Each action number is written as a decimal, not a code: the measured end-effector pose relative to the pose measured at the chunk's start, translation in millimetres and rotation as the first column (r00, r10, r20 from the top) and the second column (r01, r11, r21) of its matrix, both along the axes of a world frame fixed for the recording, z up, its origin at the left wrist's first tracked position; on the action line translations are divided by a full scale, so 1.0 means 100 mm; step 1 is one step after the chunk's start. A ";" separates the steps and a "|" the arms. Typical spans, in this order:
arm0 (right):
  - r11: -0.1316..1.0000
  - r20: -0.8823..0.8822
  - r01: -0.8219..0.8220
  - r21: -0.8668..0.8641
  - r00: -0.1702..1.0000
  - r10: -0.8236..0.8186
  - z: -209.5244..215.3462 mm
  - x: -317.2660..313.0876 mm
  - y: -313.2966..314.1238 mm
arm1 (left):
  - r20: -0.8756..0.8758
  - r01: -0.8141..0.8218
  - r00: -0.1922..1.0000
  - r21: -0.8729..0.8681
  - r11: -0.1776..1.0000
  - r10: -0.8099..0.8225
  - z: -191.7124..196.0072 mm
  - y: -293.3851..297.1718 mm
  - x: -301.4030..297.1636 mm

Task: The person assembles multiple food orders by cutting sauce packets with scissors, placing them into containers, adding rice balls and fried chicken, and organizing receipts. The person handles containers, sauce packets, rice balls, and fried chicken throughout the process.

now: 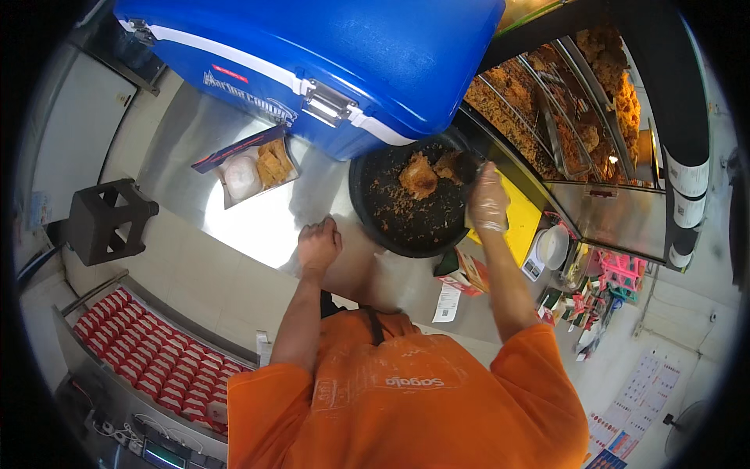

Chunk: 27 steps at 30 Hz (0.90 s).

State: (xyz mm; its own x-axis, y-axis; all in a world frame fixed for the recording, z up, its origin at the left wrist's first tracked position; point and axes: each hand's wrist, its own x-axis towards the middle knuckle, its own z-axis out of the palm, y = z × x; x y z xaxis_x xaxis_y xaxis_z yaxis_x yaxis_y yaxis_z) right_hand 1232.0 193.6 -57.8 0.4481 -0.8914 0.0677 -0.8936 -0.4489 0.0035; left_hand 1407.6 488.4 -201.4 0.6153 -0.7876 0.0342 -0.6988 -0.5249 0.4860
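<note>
Head cam has the action in a round, black, shallow pan on the shiny metal counter, tucked up against a big blue cooler box. Inside sits a chunky golden-brown fried piece, roughly mid-pan, with a second, darker fried piece just beside it toward the right rim and loose crumbs all around.

Right hand has a clear plastic glove on and is wrapped around a dark, blunt-ended tool that reaches in over the darker piece. Can't tell from this angle if the tool actually touches it. Left hand is bare, curled into a loose fist near the counter's edge, nothing visible in it.

If this is a crushing job, which is my read, I'd press straight down with short, controlled pushes, since a slanted hit could skid the piece over the rim. One piece at a time, nearer the middle, probably works better. That free hand could steady the pan, but it's ungloved, so I'd stick to the outside of the rim and stay off the food.
</note>
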 end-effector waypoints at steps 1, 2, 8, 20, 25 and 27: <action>1.000 -0.185 -0.023 0.003 0.982 0.023 -0.36 -0.15 -0.03 | -0.026 0.037 0.999 0.040 0.999 -0.036 0.01 0.10 -0.06; 0.998 -0.355 -0.060 0.013 0.933 0.060 -0.48 -0.09 0.03 | -0.022 0.045 0.999 0.038 0.998 -0.044 0.01 0.21 -0.07; 0.998 -0.113 0.025 -0.060 0.993 -0.032 0.09 0.12 -0.22 | 0.010 -0.014 1.000 0.025 1.000 0.014 -0.04 -0.06 0.05; 0.997 -0.244 -0.060 0.042 0.967 0.069 -0.48 0.18 -0.19 | 0.002 -0.007 1.000 -0.103 0.995 0.008 -0.07 0.07 0.01; 0.801 0.226 -0.124 0.586 0.974 -0.015 -0.18 -0.42 -0.06 | -0.001 0.005 1.000 0.041 0.999 -0.005 -0.04 0.12 -0.06; 0.734 0.085 -0.056 0.676 0.996 -0.002 -0.10 -0.54 0.26 | 0.004 0.003 1.000 0.025 1.000 -0.003 -0.01 0.10 -0.02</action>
